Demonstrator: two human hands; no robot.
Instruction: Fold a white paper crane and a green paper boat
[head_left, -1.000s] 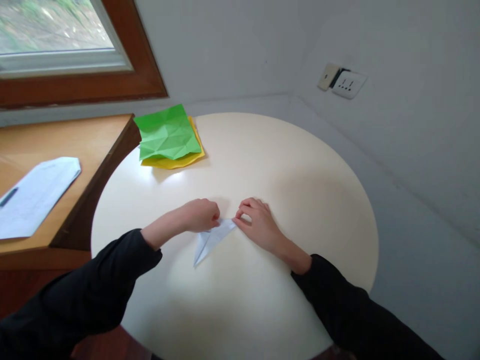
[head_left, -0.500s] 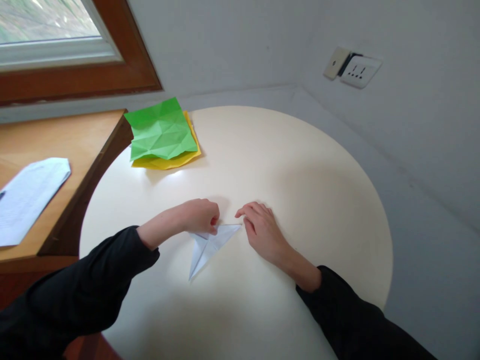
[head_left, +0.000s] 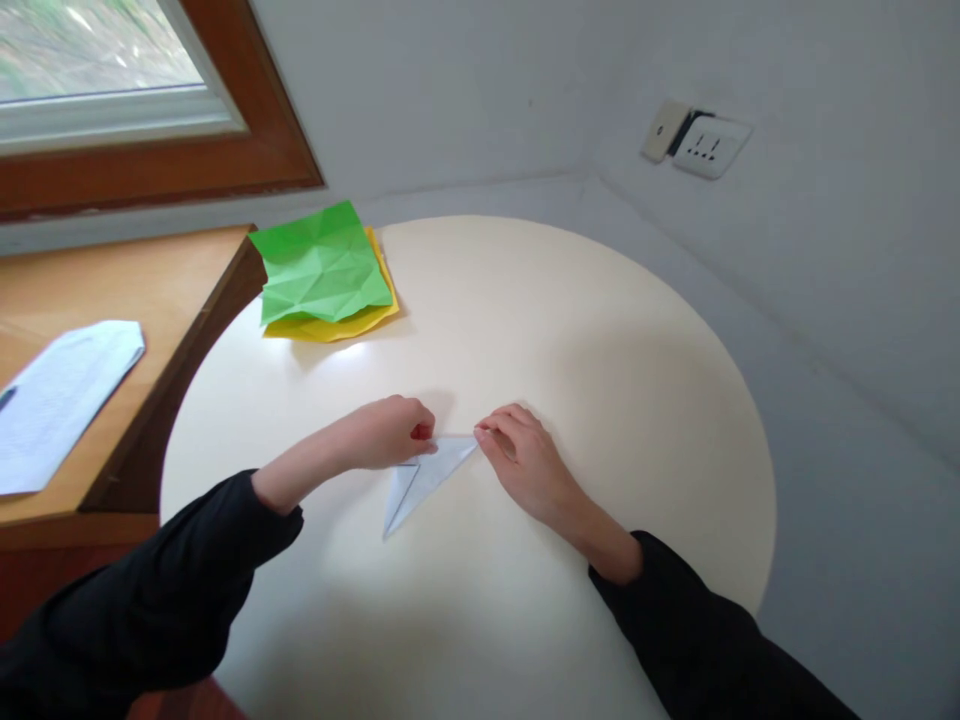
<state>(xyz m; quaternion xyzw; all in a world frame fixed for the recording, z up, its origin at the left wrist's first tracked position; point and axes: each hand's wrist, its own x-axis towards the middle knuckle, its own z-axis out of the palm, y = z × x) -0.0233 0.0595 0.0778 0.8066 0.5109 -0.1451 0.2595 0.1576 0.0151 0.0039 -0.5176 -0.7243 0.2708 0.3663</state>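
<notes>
A folded sheet of white paper (head_left: pixel 427 475) with pointed corners lies on the round, cream-coloured table (head_left: pixel 585 300). My left hand (head_left: pixel 394 430) is closed on the paper's upper left part, hiding that portion, with thumb and curled fingers pinched together. At the paper's right tip, my right hand (head_left: pixel 521 455) pinches the point between thumb and forefinger. One narrow point of the paper extends down toward me, and a crease line runs along it.
Creased green paper (head_left: pixel 322 265) rests on yellow paper (head_left: pixel 382 315) at the table's far left. A wooden desk (head_left: pixel 180 270) on the left bears white sheets (head_left: pixel 71 400). Walls close in behind and right, with a socket (head_left: pixel 711 146) on the right one.
My right thumb and forefinger have closed on the paper's right tip. The paper's lower point has shifted slightly up and right, and the left hand stays on the paper.
</notes>
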